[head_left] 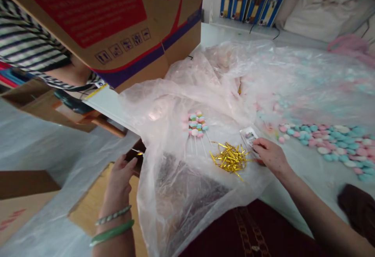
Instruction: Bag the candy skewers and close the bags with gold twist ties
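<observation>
My left hand [121, 173] is stretched out past the table's left edge, its fingers apart. Just beyond its fingertips is a thin white stick with a gold tie [138, 152], over a dark box; it looks clear of the fingers. My right hand [271, 156] pinches the edge of a small clear packet with a printed label [249, 136]. Left of that hand lies a loose pile of gold twist ties [231, 158]. Several marshmallow sticks [197, 125] in pink, white, blue and green lie side by side on the plastic sheet [187, 186].
Many loose pink, blue and white marshmallows [336, 143] spread over the right side. A large cardboard box [125, 26] stands at the back left, with a person's striped sleeve [26, 42] behind it. A wooden stool [93, 202] and an open carton [26, 198] are below left.
</observation>
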A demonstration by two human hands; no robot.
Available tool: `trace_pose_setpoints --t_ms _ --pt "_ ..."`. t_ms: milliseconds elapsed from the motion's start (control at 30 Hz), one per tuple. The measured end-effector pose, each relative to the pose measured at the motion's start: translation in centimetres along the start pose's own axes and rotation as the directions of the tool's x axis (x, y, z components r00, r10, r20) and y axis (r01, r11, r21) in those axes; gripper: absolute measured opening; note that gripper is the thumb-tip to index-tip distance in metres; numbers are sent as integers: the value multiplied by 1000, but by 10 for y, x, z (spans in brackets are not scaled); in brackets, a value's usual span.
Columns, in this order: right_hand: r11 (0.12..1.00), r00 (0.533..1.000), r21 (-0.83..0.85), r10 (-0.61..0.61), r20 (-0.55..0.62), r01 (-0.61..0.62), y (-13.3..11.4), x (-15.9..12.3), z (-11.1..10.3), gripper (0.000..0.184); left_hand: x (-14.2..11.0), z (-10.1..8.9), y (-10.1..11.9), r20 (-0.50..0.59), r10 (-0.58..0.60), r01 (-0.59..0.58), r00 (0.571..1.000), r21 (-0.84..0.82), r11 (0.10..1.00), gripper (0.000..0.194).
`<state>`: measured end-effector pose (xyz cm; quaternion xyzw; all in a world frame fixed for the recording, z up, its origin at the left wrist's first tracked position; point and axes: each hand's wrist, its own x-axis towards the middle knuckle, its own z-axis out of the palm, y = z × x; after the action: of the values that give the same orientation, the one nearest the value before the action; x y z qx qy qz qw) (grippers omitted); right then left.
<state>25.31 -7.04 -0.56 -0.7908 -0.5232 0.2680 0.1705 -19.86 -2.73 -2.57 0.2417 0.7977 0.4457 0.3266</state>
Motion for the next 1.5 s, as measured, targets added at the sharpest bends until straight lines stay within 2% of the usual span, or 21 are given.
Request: trace_pose_setpoints --t_ms 100,167,300,400,500,600,700,767,800,867,933,967,1000,1033,1133,1200,1233,1300,1367,1433,1500 --pt "949 991 -316 -49 -124 8 11 1 -1 21 -10 11 21 23 68 -67 997 -46 997 39" --pt "917 990 -399 -42 -135 -15 15 3 1 23 -27 13 45 -5 160 -160 987 -53 986 37" --pt "950 989 -279 122 -81 -140 22 11 3 23 -72 24 89 -4 373 -373 928 8 928 36" --pt "963 977 -191 170 -126 -192 26 15 2 19 -104 45 109 100 418 -405 903 -133 905 31" --pt "966 974 -166 173 -147 -196 29 13 1 24 -131 73 116 278 440 -372 854 -265 889 23" --pt "983 974 -140 85 -209 -116 34 11 0 30 -154 104 109 529 384 -281 757 -267 922 14" --pt "998 937 -42 -56 -345 44 38 10 -6 29 -175 136 94 752 225 -127 620 -186 974 11" --pt "988 917 136 -13 -400 74 35 9 -11 28 -188 154 82 842 106 -19 529 -113 993 13" --pt "963 929 262 38 -369 64 30 9 -13 27 -195 162 76 872 53 42 486 -84 996 17" --pt "857 978 515 96 -186 13 16 7 -15 26 -208 174 66 915 -15 173 404 -60 983 30" --pt "743 999 667 35 39 -52 -3 4 -10 25 -217 180 58 955 -35 284 295 -53 957 36" --pt "713 994 697 -6 108 -71 -13 2 -5 24 -219 182 56 964 -35 328 262 -55 943 36" --pt "704 989 706 -38 142 -74 -23 0 1 24 -219 183 53 965 -33 369 259 -67 927 35" --pt "709 986 703 -63 152 -63 -32 -1 7 24 -218 182 51 958 -30 406 284 -92 909 36" --pt "727 983 686 -103 155 -32 -57 -5 27 19 -204 174 47 893 -22 466 449 -213 859 35" --pt "730 970 681 -117 212 -61 -70 -8 38 17 -190 165 45 831 -17 454 555 -286 844 31" --pt "733 963 676 -116 244 -83 -76 -9 42 17 -184 161 44 804 -18 447 594 -312 838 29" --pt "741 948 661 -115 297 -117 -87 -12 50 17 -172 153 40 781 -21 459 624 -345 819 27" --pt "748 933 651 -131 336 -130 -95 -12 55 16 -162 146 37 791 -22 494 611 -359 792 28" --pt "771 918 629 -177 354 -94 -101 -8 59 14 -153 140 34 792 -29 513 610 -367 776 28" --pt "826 922 564 -213 323 -7 -107 -2 63 14 -144 132 31 762 -38 499 646 -384 777 26"
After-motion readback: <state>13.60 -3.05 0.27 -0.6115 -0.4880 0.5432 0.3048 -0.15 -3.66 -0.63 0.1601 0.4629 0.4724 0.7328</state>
